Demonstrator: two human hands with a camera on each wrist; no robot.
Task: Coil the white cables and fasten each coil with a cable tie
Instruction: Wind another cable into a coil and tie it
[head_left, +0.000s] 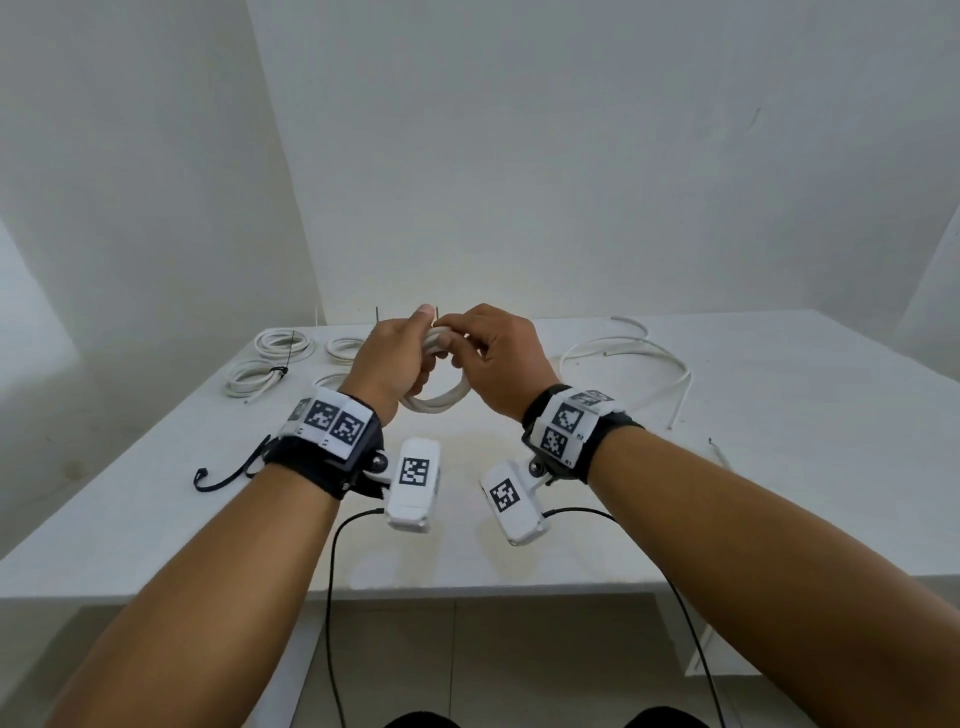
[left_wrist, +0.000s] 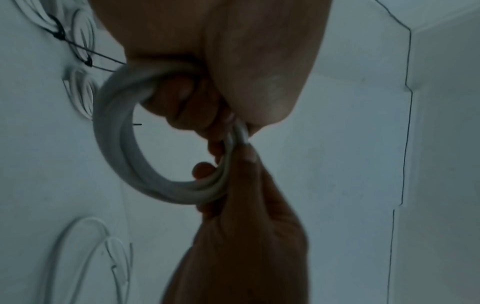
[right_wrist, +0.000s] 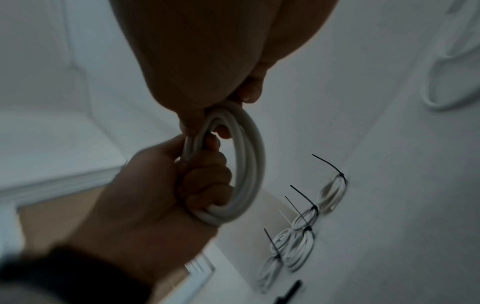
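A white cable coil (head_left: 436, 402) hangs in the air over the middle of the white table (head_left: 779, 493), held by both hands. My left hand (head_left: 400, 353) grips its upper left part, fingers curled through the ring. My right hand (head_left: 493, 348) pinches the top of the coil beside the left thumb. In the left wrist view the coil (left_wrist: 111, 144) is a ring of several turns below the left hand (left_wrist: 221, 61), with the right hand (left_wrist: 246, 205) pinching its far side. The right wrist view shows the coil (right_wrist: 249, 164) in the left hand (right_wrist: 155, 185). No tie shows on it.
Several coils fastened with black ties (head_left: 283, 345) lie at the table's back left, also seen in the right wrist view as tied coils (right_wrist: 298, 246). A loose white cable (head_left: 634, 364) sprawls at the right. A black strap (head_left: 228, 475) lies near my left wrist.
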